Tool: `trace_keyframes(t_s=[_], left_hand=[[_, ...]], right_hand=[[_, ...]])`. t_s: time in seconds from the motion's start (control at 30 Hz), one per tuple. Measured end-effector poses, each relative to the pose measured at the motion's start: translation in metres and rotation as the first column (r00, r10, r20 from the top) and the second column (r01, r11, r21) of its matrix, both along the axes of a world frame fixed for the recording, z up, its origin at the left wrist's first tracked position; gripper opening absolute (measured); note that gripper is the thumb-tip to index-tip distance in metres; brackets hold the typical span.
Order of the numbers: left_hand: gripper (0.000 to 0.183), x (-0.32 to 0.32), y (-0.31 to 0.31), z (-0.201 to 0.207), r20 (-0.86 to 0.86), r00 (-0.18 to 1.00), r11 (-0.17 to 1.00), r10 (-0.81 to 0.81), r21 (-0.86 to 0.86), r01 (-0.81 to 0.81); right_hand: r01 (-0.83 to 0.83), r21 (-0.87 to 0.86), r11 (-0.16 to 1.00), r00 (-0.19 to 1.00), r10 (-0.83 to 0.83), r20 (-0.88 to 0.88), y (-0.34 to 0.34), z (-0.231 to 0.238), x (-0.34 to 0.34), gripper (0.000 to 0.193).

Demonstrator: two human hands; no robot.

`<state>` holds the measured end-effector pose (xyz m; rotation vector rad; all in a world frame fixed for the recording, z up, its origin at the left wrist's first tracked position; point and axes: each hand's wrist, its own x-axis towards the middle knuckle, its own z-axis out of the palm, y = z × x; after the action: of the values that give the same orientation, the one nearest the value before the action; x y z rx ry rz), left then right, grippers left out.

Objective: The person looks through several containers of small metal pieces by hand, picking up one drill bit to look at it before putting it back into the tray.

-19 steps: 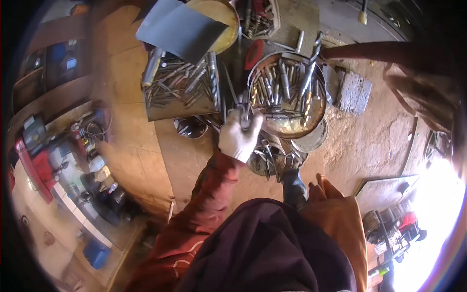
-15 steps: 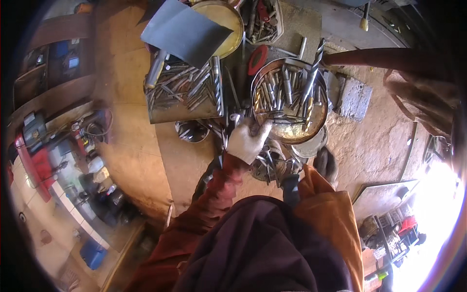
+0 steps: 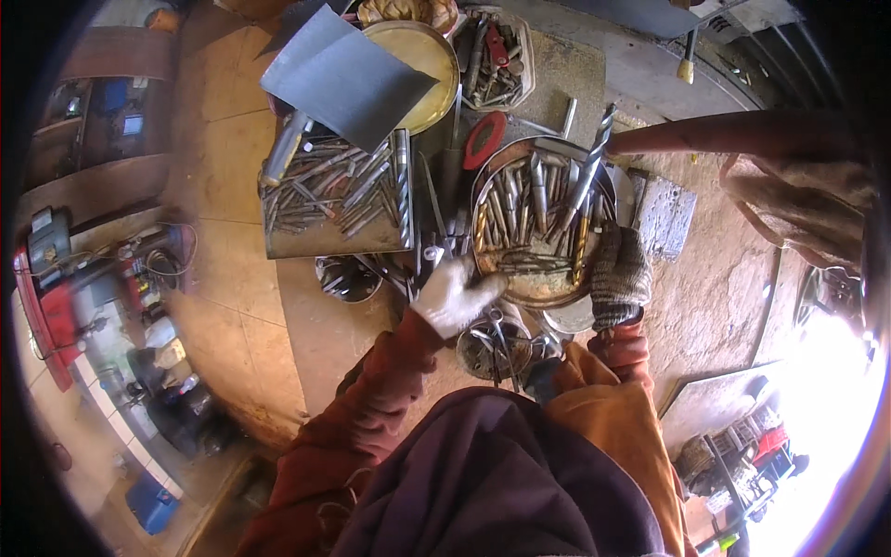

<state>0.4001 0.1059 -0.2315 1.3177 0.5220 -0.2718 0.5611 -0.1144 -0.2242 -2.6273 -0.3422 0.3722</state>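
head view: at the centre of the frame, a round metal pan [image 3: 538,290] with a worn rim holds slender steel bits [image 3: 540,195]; a spiral-fluted drill bit [image 3: 587,172] slants over its upper right rim. the white-gloved left hand [image 3: 455,299] meets the lower left rim, thumb spread from fingers; the right hand [image 3: 622,274], in coarse grey knit, lies at the right rim. whether either clamps the pan cannot be told, fingertips being partly hidden. upper left, a flat grey sheet [image 3: 348,79] overlaps a yellowish disc [image 3: 432,60].
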Motion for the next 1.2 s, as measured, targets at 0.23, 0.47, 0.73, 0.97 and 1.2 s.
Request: trace_keyframes(t_s=[0.23, 0.47, 0.73, 0.97, 1.2], left_hand=[[0.027, -0.019, -0.038, 0.015, -0.034, 0.993, 0.978, -0.11, 0.177, 0.114], [0.027, -0.029, -0.056, 0.009, -0.021, 0.996, 0.994, -0.082, 0.074, 0.083], [0.029, -0.05, -0.065, -0.015, -0.014, 0.999, 0.996, 0.052, -0.068, -0.053], [0.036, -0.047, -0.048, -0.001, -0.176, 0.97, 0.91, 0.17, -0.35, -0.223], [0.048, -0.041, 0.018, -0.009, 0.03, 0.899, 0.768, 0.436, -0.534, -0.355]], right_hand=[[0.351, 0.389, 0.852, 0.92, -0.392, 0.027, -0.04, -0.016, -0.051, 0.029], [0.387, 0.336, 0.859, 0.896, -0.436, 0.081, -0.05, -0.012, -0.068, 0.027], [0.368, 0.406, 0.836, 0.911, -0.412, 0.024, -0.056, -0.021, -0.081, 0.024], [0.403, 0.577, 0.71, 0.896, -0.435, -0.09, -0.049, -0.011, -0.088, 0.031], [0.035, 0.684, 0.729, 0.966, -0.2, 0.164, -0.038, -0.017, -0.048, 0.058]])
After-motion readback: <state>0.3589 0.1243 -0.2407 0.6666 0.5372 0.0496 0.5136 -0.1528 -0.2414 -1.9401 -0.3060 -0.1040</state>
